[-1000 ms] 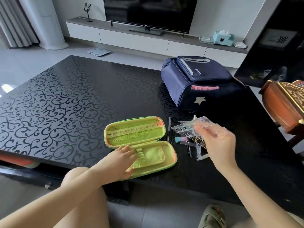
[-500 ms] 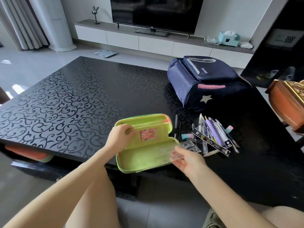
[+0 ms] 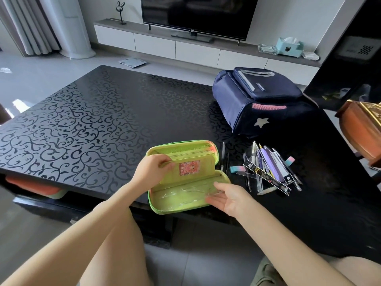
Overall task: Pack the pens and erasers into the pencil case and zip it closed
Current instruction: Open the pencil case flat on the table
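Fingers (image 3: 165,163) of the left hand (image 3: 151,171) pinch the inner flap (image 3: 193,170) of the green pencil case (image 3: 158,210), which lies open at the near edge of the table (image 3: 82,120). Holding that flap upright should leave the near half free for loading. The right hand (image 3: 228,198) rests palm up, fingers loosely straight, touching the end of a clear ruler (image 3: 185,193) in that half; best press it flat first. The pens (image 3: 268,164) and erasers (image 3: 235,169) lie loose just right of the case.

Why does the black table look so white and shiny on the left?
Head view: daylight from the left glares off the glossy black patterned table, turning it pale; the wide lens makes the grey curtains lean; the green zip pencil case looks sharp.
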A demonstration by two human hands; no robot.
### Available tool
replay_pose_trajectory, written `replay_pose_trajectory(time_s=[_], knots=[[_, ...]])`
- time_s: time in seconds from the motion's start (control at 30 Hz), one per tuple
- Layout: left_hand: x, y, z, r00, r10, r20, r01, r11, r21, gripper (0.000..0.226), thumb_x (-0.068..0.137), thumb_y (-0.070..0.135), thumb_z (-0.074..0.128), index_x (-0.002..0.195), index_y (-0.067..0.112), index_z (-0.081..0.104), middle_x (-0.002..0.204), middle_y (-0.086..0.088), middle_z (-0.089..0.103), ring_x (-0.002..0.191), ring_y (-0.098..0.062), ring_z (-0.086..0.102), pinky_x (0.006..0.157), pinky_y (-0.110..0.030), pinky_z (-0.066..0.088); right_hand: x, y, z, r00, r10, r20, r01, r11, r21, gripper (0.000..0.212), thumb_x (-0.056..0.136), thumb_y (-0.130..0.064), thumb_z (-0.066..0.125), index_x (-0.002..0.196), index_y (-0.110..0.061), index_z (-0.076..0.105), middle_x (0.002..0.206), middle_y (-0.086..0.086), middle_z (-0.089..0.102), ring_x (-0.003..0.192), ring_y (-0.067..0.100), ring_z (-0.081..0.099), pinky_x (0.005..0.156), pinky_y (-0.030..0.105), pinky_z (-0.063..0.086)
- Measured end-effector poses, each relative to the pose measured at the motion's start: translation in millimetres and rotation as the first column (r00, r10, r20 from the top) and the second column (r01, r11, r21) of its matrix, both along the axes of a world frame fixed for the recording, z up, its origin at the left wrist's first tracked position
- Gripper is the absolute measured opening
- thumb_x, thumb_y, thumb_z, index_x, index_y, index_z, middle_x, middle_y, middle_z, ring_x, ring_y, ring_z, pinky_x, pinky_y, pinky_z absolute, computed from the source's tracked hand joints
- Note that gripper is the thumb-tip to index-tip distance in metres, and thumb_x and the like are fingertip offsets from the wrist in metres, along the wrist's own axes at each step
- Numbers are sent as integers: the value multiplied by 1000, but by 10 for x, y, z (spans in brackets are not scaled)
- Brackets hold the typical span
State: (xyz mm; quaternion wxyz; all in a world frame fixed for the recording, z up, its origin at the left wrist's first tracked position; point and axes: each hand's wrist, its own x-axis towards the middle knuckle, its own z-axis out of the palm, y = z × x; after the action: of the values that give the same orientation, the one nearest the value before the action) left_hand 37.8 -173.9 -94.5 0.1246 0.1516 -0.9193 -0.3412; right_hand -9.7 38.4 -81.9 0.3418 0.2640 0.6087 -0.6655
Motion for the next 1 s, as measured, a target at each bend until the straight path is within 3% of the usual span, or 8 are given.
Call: replay_pose_trajectory(time_s=[0.1,0.17,0.27,0.53,0.67,0.83,0.9,1.0], knots=[[5,3,0,1000,-3,6,3,1000,6,17,86,30,63,91,16,70,76,6,63,67,-12,52,57,-23,37,13,83,100,999,44,15,-44,999,-17,20,92,10,42,111,7,46,87,29,59,75,37,63,60,44,57],[5,-7,7,1000,-4,21,4,1000,0,18,85,31,63,92,16,70,80,4,66,74,-17,57,64,-26,40,7,200,182,997,81,3,-81,997,17,20,92,11,40,111,9,46,85,31,61,69,36,64,49,39,57],[-8,-11,20,999,-8,33,8,1000,10,17,85,31,63,92,17,71,81,6,65,78,-17,58,67,-26,40,-28,385,274,999,52,-1,-52,999,1,17,92,10,43,107,14,48,83,31,63,55,32,68,42,34,56],[13,1,56,998,-24,51,23,1000,20,15,83,31,65,90,19,72,81,10,64,81,-13,59,71,-24,41,-16,-19,-48,992,-114,-51,115,993,23,15,86,5,59,100,4,54,90,23,63,70,31,66,55,39,57],[30,12,62,999,-30,43,29,999,28,17,84,30,65,94,17,71,85,8,65,83,-14,60,72,-26,42,29,-88,-74,976,160,-147,-123,965,233,25,85,-16,68,97,5,61,78,16,68,57,21,66,44,28,54],[6,90,50,999,-24,38,22,998,55,16,87,26,62,97,16,69,87,4,65,81,-17,58,68,-27,41,18,216,99,761,649,-3,-579,681,449,45,91,-43,54,74,-3,63,50,7,64,32,8,47,33,16,31],[-8,96,25,999,-24,47,21,998,60,16,87,27,61,98,17,69,87,5,65,76,-15,57,64,-27,42,-120,375,59,708,697,-114,-419,545,727,39,91,-36,53,67,-7,64,51,3,63,37,10,49,37,19,32],[-17,107,10,998,-17,54,14,998,55,16,86,29,61,98,20,68,85,2,68,76,-23,61,69,-32,48,-372,597,-16,498,849,-178,139,125,982,29,92,-36,53,83,-12,66,75,1,66,67,17,57,54,25,38]])
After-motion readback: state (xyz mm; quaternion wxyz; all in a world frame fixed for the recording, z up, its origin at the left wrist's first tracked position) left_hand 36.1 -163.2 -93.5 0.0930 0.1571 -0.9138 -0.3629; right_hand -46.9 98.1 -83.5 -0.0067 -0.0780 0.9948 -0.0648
